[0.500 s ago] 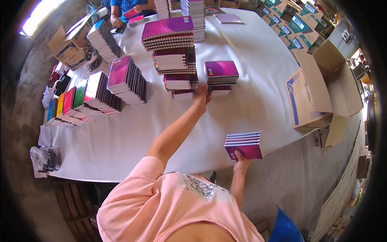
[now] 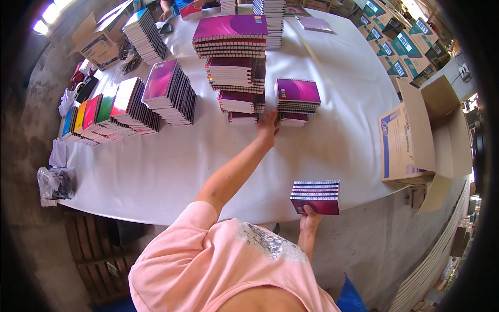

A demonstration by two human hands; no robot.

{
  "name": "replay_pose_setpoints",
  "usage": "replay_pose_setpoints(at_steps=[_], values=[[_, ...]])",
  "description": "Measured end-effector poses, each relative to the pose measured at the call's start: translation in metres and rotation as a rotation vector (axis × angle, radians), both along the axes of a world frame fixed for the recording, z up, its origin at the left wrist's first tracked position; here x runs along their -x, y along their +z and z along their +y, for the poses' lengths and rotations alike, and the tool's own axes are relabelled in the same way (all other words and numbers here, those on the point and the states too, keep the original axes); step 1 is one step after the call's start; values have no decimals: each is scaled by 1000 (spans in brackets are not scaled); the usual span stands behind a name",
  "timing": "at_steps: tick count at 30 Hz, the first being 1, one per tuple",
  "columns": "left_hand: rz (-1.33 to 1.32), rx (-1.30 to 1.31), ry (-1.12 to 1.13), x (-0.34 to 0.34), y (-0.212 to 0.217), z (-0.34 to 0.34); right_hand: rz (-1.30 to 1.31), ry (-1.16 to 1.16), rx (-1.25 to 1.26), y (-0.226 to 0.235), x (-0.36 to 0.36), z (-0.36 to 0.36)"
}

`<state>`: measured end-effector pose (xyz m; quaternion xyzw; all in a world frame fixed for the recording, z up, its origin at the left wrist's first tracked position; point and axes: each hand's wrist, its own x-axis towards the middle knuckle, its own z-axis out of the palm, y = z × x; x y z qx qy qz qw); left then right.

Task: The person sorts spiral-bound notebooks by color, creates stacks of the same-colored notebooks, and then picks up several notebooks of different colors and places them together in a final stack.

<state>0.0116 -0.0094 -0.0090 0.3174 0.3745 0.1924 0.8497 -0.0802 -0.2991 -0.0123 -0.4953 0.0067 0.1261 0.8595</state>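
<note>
1. The white worktop [image 2: 234,156] fills the middle; its near edge curves from 8 o'clock round to 4 o'clock, passing behind the held notebooks.
2. At 4 o'clock, the right hand [image 2: 310,218] has its grip closed on a bundle of purple spiral notebooks [image 2: 318,202], thumb on the front cover, coils upward.
3. Toward 1 o'clock, the left hand [image 2: 268,125] reaches into the narrow gap between a tall notebook stack [image 2: 228,30] at 12 and a short purple stack [image 2: 298,91] at 1. I cannot tell whether its grip is open or closed; its fingertips are partly hidden beside the short stack.
4. A broad stretch of white surface runs from the short stack to the worktop's right edge.
5. At 3 o'clock, a cardboard box [image 2: 408,140] stands with flaps raised; its contents cannot be made out.
6. At 11 o'clock, a co-worker [image 2: 188,4] is mostly cut off by the frame.
</note>
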Motion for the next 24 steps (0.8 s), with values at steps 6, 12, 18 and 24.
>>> replay_pose_setpoints(at_steps=[6,12,18,24], values=[[132,16,-65,3,22,2,21,-2,-2,5,-1,2],[150,-170,-92,51,56,-51,111,182,118,65,-53,15],[-214,-371,-525,58,145,-52,-124,833,324,159,-174,95],[-194,-390,-188,0,162,-13,43,1059,456,181,-258,174]])
